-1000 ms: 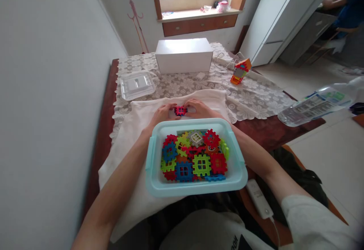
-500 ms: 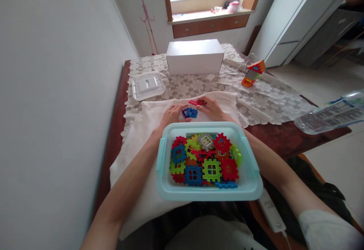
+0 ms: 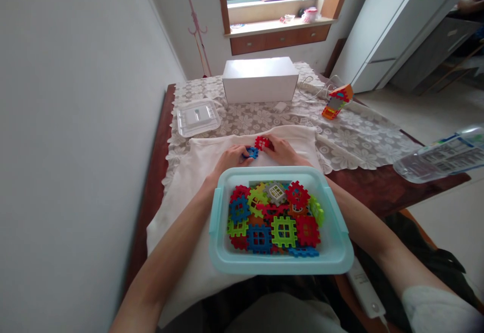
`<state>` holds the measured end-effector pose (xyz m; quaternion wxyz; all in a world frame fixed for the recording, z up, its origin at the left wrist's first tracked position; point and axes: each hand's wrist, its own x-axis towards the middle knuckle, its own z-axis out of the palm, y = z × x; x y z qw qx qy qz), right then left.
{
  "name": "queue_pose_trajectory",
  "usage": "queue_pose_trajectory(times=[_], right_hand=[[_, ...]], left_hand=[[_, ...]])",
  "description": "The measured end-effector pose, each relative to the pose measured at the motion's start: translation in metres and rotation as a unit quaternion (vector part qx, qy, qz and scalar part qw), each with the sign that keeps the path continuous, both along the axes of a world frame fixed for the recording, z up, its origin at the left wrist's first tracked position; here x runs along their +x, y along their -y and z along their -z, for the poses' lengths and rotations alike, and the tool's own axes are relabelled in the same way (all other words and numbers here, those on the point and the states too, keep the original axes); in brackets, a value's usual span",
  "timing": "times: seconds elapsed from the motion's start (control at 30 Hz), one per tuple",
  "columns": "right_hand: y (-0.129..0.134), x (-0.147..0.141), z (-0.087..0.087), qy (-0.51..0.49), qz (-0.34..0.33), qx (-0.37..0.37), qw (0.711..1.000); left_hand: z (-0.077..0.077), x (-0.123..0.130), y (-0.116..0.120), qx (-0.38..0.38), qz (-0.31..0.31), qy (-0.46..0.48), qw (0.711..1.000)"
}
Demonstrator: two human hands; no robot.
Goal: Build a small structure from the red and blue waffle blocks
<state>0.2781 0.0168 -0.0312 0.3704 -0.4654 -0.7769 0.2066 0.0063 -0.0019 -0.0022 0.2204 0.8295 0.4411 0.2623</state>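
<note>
My left hand (image 3: 232, 158) is closed on a blue piece (image 3: 252, 153), thumb and fingers pinching its left side. My right hand (image 3: 280, 150) grips a red window piece (image 3: 261, 143) by its right edge; the piece is tilted up, just behind and right of the blue one. Both hands are low over the white cloth (image 3: 204, 159). Nearer to me, between my forearms, a light-blue tub (image 3: 280, 267) holds many notched plastic pieces in red, blue, green, grey and orange.
A white box (image 3: 260, 83) stands at the table's back, with a clear lid (image 3: 198, 117) to its left. An assembled block model (image 3: 337, 102) is at the back right. A plastic bottle (image 3: 440, 155) lies right. A person's hand (image 3: 470, 4) shows far right.
My left fingers have closed on the blue piece. The red piece, flat before, is now tilted up in my right hand, with its window face showing. The view has shifted slightly.
</note>
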Motion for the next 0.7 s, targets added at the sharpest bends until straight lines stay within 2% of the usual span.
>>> queue_pose_trajectory(times=[0.17,0.3,0.53,0.7], right_hand=[[0.002,0.004,-0.006,0.037,-0.036,0.005,0.999],[0.006,0.001,-0.013,0.052,-0.074,0.018,0.996],[0.016,0.0,-0.025,0.051,-0.09,0.008,0.995],[0.022,-0.001,-0.03,0.039,-0.112,0.015,0.993]], left_hand=[[0.0,0.001,0.0,-0.004,0.01,0.006,1.0],[0.001,0.002,-0.001,-0.017,-0.013,0.016,1.0],[0.004,-0.001,-0.005,-0.008,-0.04,0.043,0.998],[0.004,-0.001,-0.004,-0.002,-0.04,0.006,0.999]])
